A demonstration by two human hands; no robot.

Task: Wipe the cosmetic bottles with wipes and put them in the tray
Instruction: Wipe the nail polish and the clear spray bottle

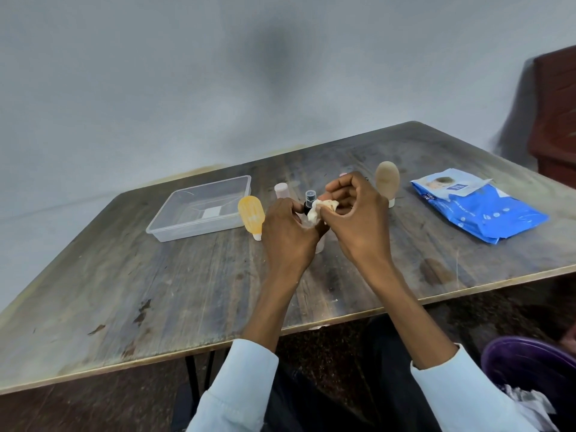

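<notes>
1. Nearest, two pale blue sleeves (240, 388) come up over the near edge of the worn wooden bench (156, 291); a purple bin (530, 363) with crumpled white wipes in it sits off the bench by the near right corner.
2. The wide near-left part of the bench, between its near edge and the tray, carries only stains and scratches.
3. Over the middle of the bench the left hand (288, 235) grips a small spray bottle (309, 202) with a clear cap and black collar, its fingers curled round the body so that most of it is hidden.
4. The right hand (358, 219) pinches a crumpled white wipe (318, 210) against the bottle just below the cap, fingers bent close together.
5. Just left of the hands an orange tube (252, 216) stands on its white cap, touching or nearly touching the clear plastic tray (162, 230), which holds no bottles.
6. Behind the hands stands a pink bottle (281, 190); to their right a tan tube (387, 180) stands on its cap.
7. A blue wipes pack (480, 210) lies near the right edge, well apart from the tubes.
8. Beyond the far edge rises a grey wall (187, 88).
</notes>
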